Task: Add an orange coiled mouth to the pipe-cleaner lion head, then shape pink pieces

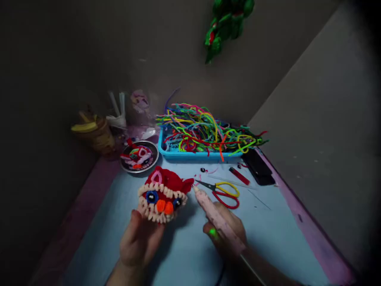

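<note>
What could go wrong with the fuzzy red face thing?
The pink glue gun in the right hand points close to the red pipe-cleaner head. If its tip is hot, it might singe the fuzz or drip glue in the wrong spot.
The scissors lie just beyond the right hand, so a slip could bump their sharp tips.
Pipe cleaners hang over the blue tray's rim; some might slide out.

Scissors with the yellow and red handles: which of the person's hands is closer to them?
Right. The right hand, gripping a pink tool, is on the near side of the scissors; the left hand, holding a red fuzzy head, is farther off, to their left.
</note>
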Tool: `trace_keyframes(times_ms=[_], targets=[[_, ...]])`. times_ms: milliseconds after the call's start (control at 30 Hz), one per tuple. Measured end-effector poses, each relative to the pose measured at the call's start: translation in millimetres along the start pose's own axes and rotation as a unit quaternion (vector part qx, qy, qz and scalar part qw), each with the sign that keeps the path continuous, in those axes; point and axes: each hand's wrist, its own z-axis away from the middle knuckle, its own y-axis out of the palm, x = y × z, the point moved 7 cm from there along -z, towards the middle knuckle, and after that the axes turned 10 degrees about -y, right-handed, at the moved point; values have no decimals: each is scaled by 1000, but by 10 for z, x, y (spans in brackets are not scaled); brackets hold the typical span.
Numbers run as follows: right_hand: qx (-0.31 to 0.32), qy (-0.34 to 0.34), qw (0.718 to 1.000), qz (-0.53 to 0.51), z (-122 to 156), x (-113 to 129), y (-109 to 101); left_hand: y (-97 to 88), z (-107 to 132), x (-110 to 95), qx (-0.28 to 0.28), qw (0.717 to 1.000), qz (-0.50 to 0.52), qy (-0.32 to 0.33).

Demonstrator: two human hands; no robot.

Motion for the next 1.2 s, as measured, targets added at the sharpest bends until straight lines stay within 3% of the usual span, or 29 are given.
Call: trace_keyframes(times_ms=[100,200,267,400,567,733,867,1033,1200], targets=[[-41,-43,998,-14,-50,85,-110,-56,26,-30,-35,999,-28,5],[-35,-68,997,-35,-101,149,-164,-85,39,-39,-61,997,-49,11],[-20,-64,997,-44,-125,160,-171,-85,38,-30,-66,996,-59,10],[-54,-44,996,-52,-164,142,-263,-91,27,-12,-66,996,-64,7],[-3,-61,995,-73,-241,183,-288,-107,23,-3,-68,996,-64,0],[-72,-36,995,-60,-171,133,-266,-96,21,-8,-72,995,-63,-2],[-80,-41,994,-67,-149,132,-226,-78,12,-3,-73,996,-54,1],[-35,-86,994,-60,-247,209,-301,-89,10,2,-80,996,-49,0],[5,-75,995,-69,-285,202,-304,-71,19,-13,-70,996,-50,6]])
